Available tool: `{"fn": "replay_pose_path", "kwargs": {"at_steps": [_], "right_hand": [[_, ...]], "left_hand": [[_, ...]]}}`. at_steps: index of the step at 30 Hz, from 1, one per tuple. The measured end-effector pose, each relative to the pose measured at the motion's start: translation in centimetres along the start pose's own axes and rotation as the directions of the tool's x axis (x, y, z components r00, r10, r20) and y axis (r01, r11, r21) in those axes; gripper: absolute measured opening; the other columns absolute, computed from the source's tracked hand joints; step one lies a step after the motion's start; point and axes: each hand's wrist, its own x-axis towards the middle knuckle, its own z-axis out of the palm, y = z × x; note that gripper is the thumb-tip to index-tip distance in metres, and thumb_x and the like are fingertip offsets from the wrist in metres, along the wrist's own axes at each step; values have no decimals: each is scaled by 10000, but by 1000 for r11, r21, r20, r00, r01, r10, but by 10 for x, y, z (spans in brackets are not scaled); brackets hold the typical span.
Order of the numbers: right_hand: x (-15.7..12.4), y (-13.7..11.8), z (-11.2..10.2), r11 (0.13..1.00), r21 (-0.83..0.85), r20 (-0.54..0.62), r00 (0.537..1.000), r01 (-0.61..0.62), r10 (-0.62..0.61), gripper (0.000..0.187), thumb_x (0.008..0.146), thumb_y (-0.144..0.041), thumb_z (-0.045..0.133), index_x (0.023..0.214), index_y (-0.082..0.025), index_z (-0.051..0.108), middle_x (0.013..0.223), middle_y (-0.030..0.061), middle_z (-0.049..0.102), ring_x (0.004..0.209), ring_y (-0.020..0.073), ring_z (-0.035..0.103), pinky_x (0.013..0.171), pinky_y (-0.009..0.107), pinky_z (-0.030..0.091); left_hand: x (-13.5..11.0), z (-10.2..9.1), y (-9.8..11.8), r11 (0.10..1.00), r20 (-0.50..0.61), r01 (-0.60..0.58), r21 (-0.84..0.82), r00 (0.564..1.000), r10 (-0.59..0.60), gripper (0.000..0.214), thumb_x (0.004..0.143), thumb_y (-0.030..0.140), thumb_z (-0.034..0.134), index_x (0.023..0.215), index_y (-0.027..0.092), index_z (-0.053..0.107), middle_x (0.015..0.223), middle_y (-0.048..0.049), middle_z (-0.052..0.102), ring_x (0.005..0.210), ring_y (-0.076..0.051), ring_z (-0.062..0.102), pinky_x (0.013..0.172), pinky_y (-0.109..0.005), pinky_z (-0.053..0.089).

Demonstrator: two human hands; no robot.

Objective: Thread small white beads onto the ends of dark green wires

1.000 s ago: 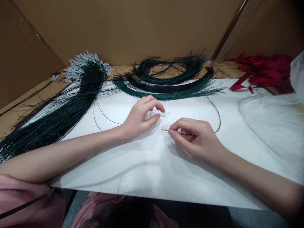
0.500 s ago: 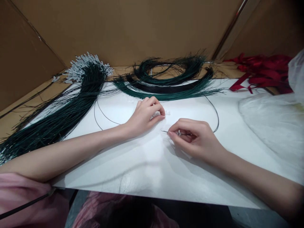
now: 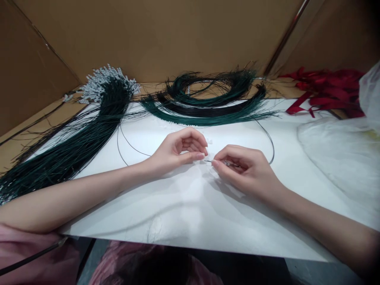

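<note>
Pinching wire (image 3: 208, 161), right hand (image 3: 247, 164) well inside sheet (image 3: 184, 223) edges

The left forearm (image 3: 97, 190) slants from the lower left edge toward mid-frame, where the left hand (image 3: 181, 152) curls its fingers (image 3: 194, 137) above an outstretched thumb (image 3: 191, 157). From the lower right corner rises the right forearm (image 3: 314, 215); the right hand (image 3: 246, 164), right of centre, pinches thumb against bent index finger (image 3: 224, 152).
</note>
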Motion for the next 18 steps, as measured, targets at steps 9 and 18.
{"fn": "replay_pose_path", "kwargs": {"at_steps": [9, 18], "right_hand": [[-1, -2, -2, 1000, 24, -30, 999, 12, -12, 148, 911, -194, 614, 766, -194, 643, 692, 9, 604, 552, 109, 487, 485, 269, 362], [-1, -4, -2, 999, -18, -25, 999, 27, -28, 146, 909, -167, 611, 769, -194, 642, 693, 14, 600, 560, 107, 485, 487, 262, 359]], "left_hand": [[2, -4, -1, 995, 63, 65, -79, 996, -60, 242, 793, 125, 807, 974, 148, 648, 869, -27, 750, 811, -91, 718, 794, -190, 580], [2, -3, 0, 995, 68, 89, -55, 994, -85, 265, 776, 158, 824, 964, 154, 639, 863, -37, 754, 796, -118, 729, 776, -224, 589]]}}
